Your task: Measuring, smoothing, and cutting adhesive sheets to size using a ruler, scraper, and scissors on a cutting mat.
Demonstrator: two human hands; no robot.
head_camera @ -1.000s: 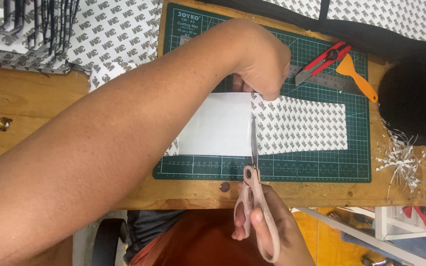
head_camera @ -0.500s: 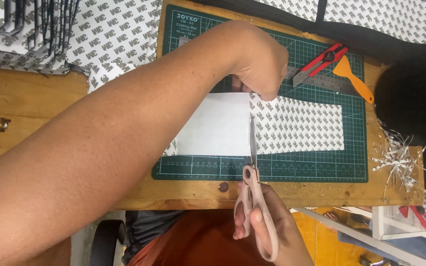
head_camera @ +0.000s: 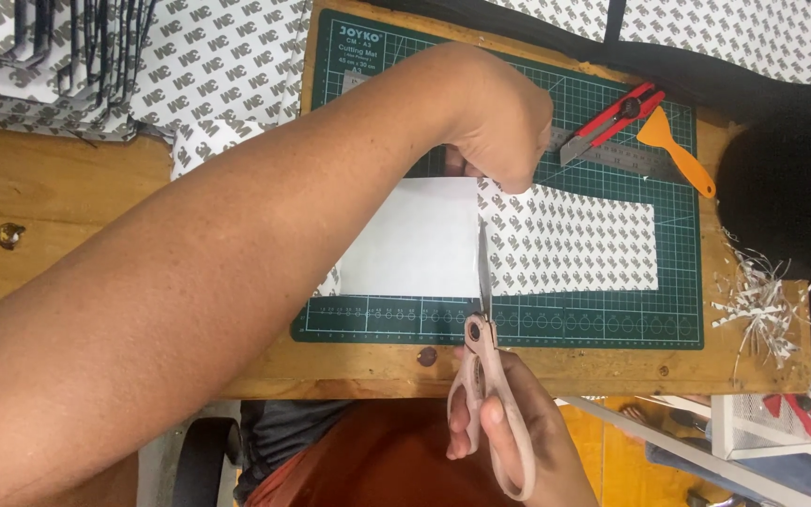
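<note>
My left hand (head_camera: 495, 117) reaches across the green cutting mat (head_camera: 612, 319) and pinches the far edge of a sheet. That sheet has a plain white part (head_camera: 415, 239) and a part printed with a repeating grey pattern (head_camera: 574, 239). In my right hand (head_camera: 509, 422) are pale pink-handled scissors (head_camera: 490, 376), held at the mat's near edge. Their blades run up the line where the white part meets the patterned part, and they look nearly closed.
A red utility knife (head_camera: 612, 117), a steel ruler (head_camera: 612, 155) and an orange scraper (head_camera: 673, 145) lie at the mat's far right. Patterned sheets (head_camera: 208, 66) and black frames are stacked at the far left. Paper shreds (head_camera: 757, 300) sit at the right edge of the wooden board.
The scissors have advanced slightly along the line between the white and patterned parts. My left hand stays on the far edge of the sheet.
</note>
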